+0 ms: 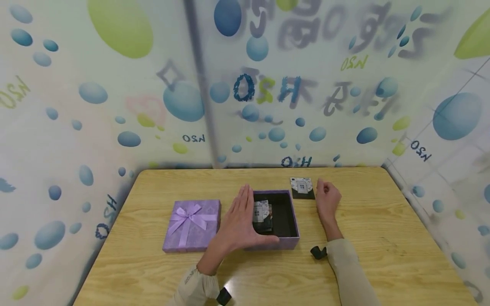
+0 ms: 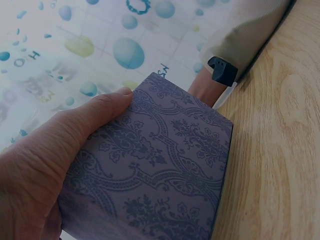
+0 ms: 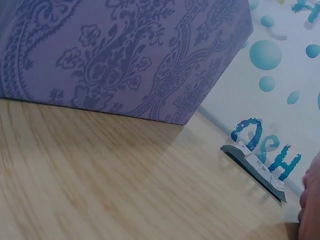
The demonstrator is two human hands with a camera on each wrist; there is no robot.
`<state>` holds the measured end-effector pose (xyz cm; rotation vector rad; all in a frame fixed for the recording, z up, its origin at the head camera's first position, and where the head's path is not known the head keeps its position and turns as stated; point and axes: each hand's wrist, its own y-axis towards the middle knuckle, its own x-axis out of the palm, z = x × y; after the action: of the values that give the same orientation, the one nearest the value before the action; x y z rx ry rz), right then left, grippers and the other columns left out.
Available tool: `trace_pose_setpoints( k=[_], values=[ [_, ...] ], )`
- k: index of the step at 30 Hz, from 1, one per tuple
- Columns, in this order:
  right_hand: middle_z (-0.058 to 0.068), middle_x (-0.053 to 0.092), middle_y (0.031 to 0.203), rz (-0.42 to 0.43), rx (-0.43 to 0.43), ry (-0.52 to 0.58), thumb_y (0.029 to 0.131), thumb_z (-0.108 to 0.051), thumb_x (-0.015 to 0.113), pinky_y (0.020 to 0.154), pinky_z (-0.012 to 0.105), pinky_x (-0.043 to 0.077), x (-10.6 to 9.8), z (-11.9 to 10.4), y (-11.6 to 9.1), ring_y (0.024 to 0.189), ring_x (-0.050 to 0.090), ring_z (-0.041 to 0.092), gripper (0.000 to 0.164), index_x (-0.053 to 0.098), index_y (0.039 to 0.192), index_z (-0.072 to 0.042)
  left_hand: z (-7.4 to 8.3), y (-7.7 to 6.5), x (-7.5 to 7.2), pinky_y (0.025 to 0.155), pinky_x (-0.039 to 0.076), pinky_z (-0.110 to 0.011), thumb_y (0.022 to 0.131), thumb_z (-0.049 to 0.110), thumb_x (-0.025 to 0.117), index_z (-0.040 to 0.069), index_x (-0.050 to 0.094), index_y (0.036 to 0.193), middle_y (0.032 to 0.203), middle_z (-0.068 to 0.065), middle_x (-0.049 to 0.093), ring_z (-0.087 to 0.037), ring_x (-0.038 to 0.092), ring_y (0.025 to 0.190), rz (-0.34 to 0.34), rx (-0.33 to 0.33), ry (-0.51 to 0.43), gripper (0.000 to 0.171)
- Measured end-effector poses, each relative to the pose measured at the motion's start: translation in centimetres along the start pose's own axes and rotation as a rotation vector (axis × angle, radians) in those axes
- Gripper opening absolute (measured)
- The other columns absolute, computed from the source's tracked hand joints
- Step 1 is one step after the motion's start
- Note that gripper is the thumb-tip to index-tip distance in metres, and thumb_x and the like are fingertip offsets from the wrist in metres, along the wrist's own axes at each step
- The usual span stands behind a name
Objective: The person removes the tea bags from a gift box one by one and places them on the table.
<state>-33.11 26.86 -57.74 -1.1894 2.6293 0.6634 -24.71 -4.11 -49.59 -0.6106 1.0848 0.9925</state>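
Observation:
A purple patterned box (image 1: 288, 243) stands lidless on the table with its dark inside showing. My left hand (image 1: 239, 221) lies along its left side, fingers straight and thumb stretched across the front rim. In the left wrist view the thumb (image 2: 107, 107) rests at the edge of the box wall (image 2: 150, 165). Inside the box, at its left, lie black-and-white packets (image 1: 262, 214), partly hidden by the left hand. Another such packet (image 1: 302, 188) lies behind the box to the right. Beside it my right hand (image 1: 328, 199) is curled on the table, nothing visible in it.
Left of the box sits its purple lid (image 1: 193, 225) with a ribbon bow. The wooden table (image 1: 383, 238) ends at the back against a wall covering (image 1: 337, 97) printed with blue and green drops. Small black devices (image 1: 223, 296) are on both wrists.

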Motion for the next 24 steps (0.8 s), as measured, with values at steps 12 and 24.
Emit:
trace_pose_setpoints(
  k=[12,24],
  values=[
    [-0.001,0.033,0.053,-0.026,0.004,0.039,0.109,-0.033,0.051,0.046,0.026,0.023,0.0,-0.1,0.0,0.049,0.029,0.012,0.057,0.041,0.057,-0.011,-0.1,0.0,0.1,0.13,0.009,-0.044,0.061,0.106,0.05,0.015,-0.023,0.162,0.172,-0.003,-0.025,-0.022,-0.013,0.161,0.006,0.002,0.011,0.155],
    [-0.004,0.041,0.059,-0.026,0.143,0.094,0.11,-0.039,0.043,0.048,0.028,0.03,-0.8,-1.4,0.2,0.054,0.036,0.012,0.054,0.049,0.068,-0.005,0.0,-0.1,-0.1,0.13,0.01,-0.043,0.061,0.106,0.05,0.015,-0.023,0.163,0.171,-0.002,-0.025,-0.023,-0.012,0.161,-0.001,0.002,0.014,0.155]
  ],
)
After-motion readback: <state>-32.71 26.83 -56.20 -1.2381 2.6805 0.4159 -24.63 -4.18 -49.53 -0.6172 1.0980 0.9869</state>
